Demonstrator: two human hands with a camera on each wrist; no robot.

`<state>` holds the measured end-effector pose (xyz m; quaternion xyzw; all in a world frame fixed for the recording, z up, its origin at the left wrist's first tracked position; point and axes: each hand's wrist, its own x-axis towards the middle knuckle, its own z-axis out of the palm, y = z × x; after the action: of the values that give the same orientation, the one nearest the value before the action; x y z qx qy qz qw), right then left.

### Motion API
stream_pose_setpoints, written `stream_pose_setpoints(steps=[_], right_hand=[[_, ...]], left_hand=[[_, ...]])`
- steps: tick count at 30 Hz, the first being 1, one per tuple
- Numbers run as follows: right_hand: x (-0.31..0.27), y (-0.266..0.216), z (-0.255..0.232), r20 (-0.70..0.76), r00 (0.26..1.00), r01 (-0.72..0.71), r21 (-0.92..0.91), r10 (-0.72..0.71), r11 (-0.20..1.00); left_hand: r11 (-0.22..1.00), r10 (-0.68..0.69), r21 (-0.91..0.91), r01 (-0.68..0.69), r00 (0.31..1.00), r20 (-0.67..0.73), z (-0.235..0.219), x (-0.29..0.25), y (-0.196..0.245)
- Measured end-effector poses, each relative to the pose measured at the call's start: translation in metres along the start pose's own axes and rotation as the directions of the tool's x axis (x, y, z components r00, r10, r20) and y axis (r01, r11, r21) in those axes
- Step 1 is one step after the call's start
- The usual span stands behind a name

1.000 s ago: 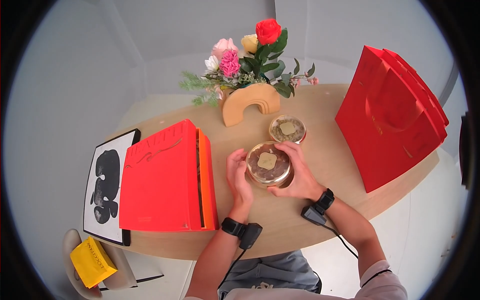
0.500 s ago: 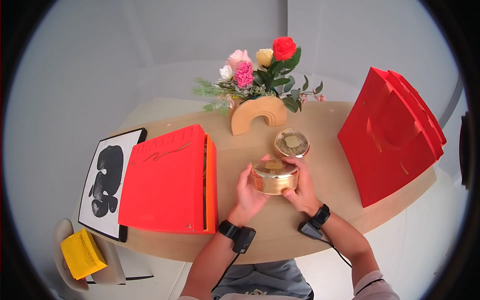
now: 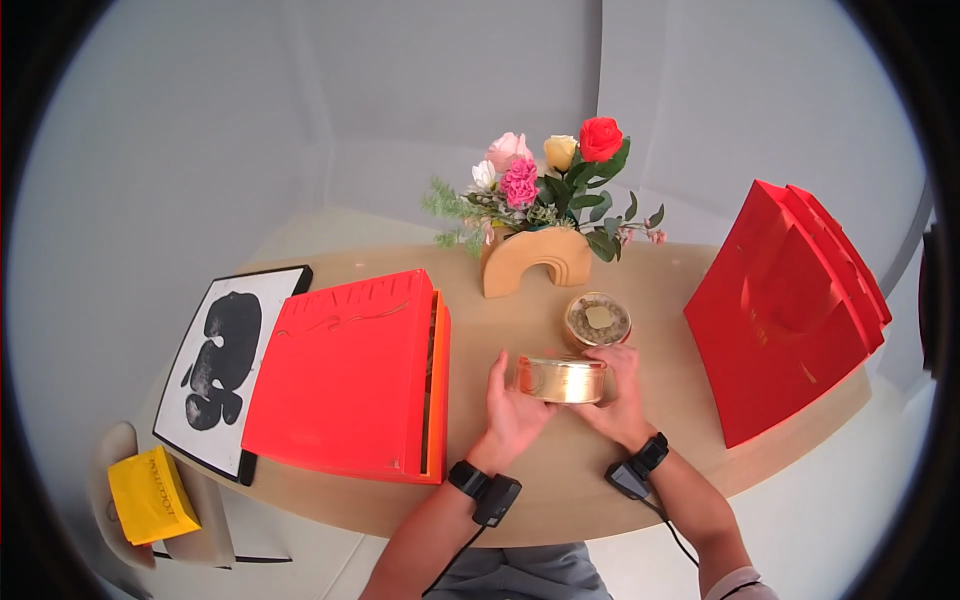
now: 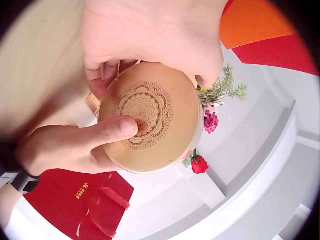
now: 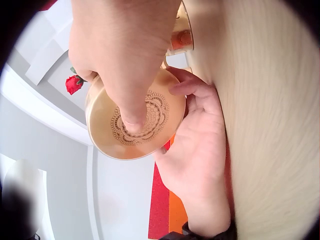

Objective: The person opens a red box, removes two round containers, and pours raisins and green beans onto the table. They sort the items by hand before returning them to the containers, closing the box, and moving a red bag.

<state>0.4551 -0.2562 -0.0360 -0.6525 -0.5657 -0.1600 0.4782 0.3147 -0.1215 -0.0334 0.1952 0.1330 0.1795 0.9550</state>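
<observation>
A round gold jar [image 3: 562, 381] is tipped up above the table, its shiny side facing me in the head view. Both wrist views show its flat base, embossed with a round lace-like pattern [image 4: 155, 102]. My left hand [image 3: 515, 420] holds it from the left, fingers curled at its edge. From the right, my right hand [image 3: 622, 405] grips the jar, with the thumb [image 5: 134, 122] pressed on the base and fingers at the far side. Just behind, a second gold-rimmed jar [image 3: 598, 318] stands upright, small greenish pieces showing under its clear lid with a gold label.
A large red box [image 3: 340, 380] with an orange inner edge lies left, beside a framed black-and-white picture [image 3: 270, 283]. Flowers [image 3: 520, 182] stand in an arched wooden vase [image 3: 535, 255] at the back. A red paper bag [image 3: 770, 320] stands right. A yellow bag [image 3: 153, 495] rests on a chair.
The jar has been tipped from lid-up until its side faces me and the lid no longer shows. The right thumb has moved onto its base. The head view has shifted upward.
</observation>
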Motion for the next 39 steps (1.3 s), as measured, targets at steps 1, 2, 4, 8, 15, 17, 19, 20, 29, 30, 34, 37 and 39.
stream_pose_setpoints(steps=[1,2,4,8,15,17,19,20,29,30,34,37,39], right_hand=[[-0.0009,-0.0004,0.0000,-0.003,1.000,-0.013,0.012,0.013,1.000],[-0.0014,-0.0010,0.0003,-0.014,1.000,-0.022,0.012,0.022,1.000],[-0.0008,-0.0011,-0.0008,-0.026,1.000,0.000,0.015,0.000,1.000],[0.0004,-0.0023,-0.0024,-0.017,0.999,-0.049,0.020,0.049,0.999],[0.0008,-0.0010,-0.0019,-0.008,0.993,-0.113,0.083,0.114,0.990],[-0.0007,-0.0004,-0.0007,-0.001,0.993,-0.122,0.084,0.122,0.989],[-0.0002,0.0001,0.0007,-0.038,0.996,-0.072,0.090,0.076,0.993],[-0.0007,-0.0001,0.0010,-0.040,0.996,-0.079,0.091,0.083,0.993],[-0.0016,0.0019,0.0021,-0.033,0.996,-0.079,0.127,0.084,0.989],[-0.0012,0.0012,0.0013,-0.033,0.997,-0.069,0.133,0.074,0.989],[-0.0008,0.0011,0.0015,-0.038,0.998,-0.050,0.136,0.055,0.989],[-0.0002,0.0013,0.0016,-0.044,0.998,-0.035,0.121,0.041,0.992],[0.0005,0.0005,0.0007,-0.040,0.998,-0.039,0.123,0.044,0.992]], left_hand=[[0.999,-0.003,-0.038,0.003,1.000,0.006,-0.0020,0.0010,-0.0004],[0.997,-0.007,-0.077,0.008,1.000,0.014,-0.0036,0.0020,-0.0010],[0.997,-0.011,-0.081,0.012,1.000,0.017,-0.0062,0.0032,-0.0014],[0.996,0.093,0.021,-0.092,0.995,-0.025,0.0004,0.0019,-0.0047],[1.000,0.001,0.011,-0.002,0.997,0.077,-0.0034,-0.0001,-0.0036],[0.996,0.047,0.077,-0.049,0.998,0.028,0.0007,-0.0017,-0.0066],[0.996,0.023,0.082,-0.028,0.997,0.067,-0.0016,-0.0005,-0.0071],[0.997,0.006,0.081,-0.015,0.995,0.104,-0.0029,-0.0010,-0.0075],[0.995,-0.001,0.103,-0.005,0.998,0.058,0.0001,-0.0023,-0.0072],[0.994,-0.004,0.105,-0.002,0.998,0.057,0.0004,-0.0024,-0.0077],[0.993,0.013,0.121,-0.018,0.999,0.045,0.0008,-0.0026,-0.0086],[0.992,0.013,0.122,-0.019,0.999,0.045,-0.0012,-0.0015,-0.0089],[0.993,0.013,0.119,-0.019,0.999,0.048,-0.0015,-0.0010,-0.0089]])
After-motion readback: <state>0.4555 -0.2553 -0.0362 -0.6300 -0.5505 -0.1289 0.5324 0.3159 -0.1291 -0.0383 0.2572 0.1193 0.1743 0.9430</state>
